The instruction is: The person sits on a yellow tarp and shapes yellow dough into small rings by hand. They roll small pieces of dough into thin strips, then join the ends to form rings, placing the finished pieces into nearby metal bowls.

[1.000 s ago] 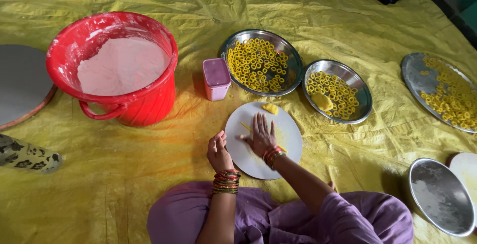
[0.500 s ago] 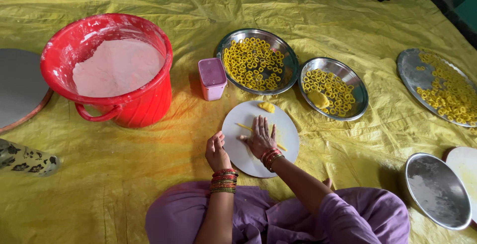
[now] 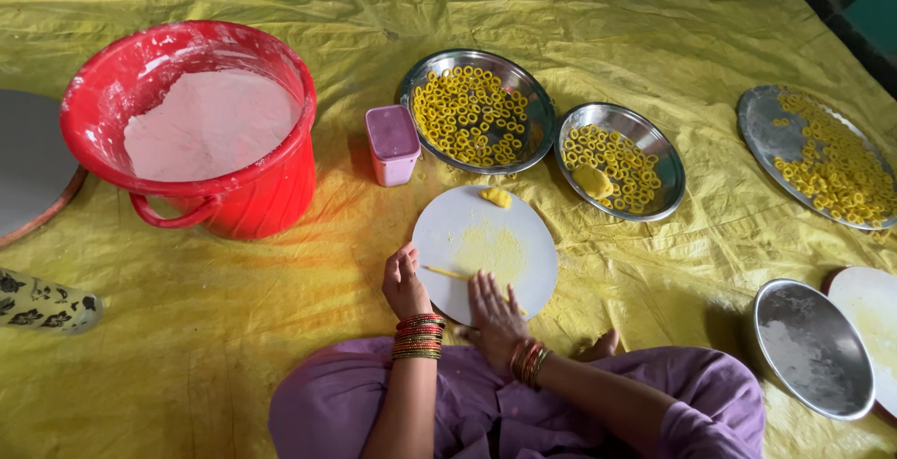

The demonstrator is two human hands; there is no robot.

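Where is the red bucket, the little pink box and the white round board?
red bucket (image 3: 248,193): head view, on its front wall.
pink box (image 3: 392,134): head view, on its lid.
white round board (image 3: 486,221): head view, on its bare middle.

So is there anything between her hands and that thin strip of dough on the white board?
Nothing visible. The dough strip lies on the white board. The left hand is at its left end, and the right hand lies flat over its other end. The small dough lump sits at the board's far edge.
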